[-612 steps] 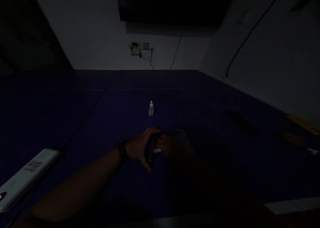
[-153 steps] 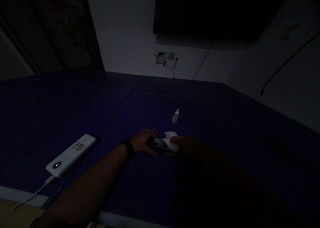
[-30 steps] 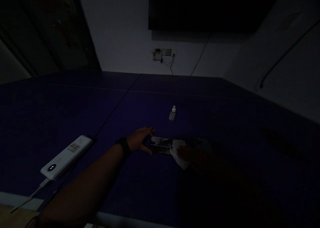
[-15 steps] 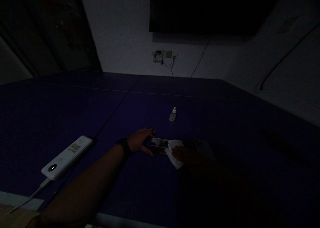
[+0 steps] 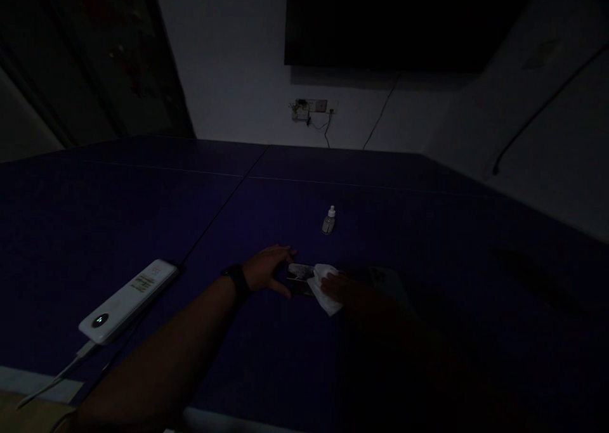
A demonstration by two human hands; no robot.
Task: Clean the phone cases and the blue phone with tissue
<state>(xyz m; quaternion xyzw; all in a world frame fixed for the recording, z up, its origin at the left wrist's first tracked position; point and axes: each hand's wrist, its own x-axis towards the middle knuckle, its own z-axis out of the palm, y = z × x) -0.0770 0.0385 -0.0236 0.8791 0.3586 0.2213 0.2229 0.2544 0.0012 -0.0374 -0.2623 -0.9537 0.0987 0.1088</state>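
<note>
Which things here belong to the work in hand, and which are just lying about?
In use:
tissue, under the right hand
glossy slab, partly under the tissue, left hand at one end

Lying about:
power bank and cable
dim phone
bottle, untouched, though perhaps for the work

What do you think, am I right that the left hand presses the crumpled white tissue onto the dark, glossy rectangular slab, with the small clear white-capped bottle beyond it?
Not quite: the head view shows the right hand pressing the tissue onto the slab, with the bottle beyond.
</note>
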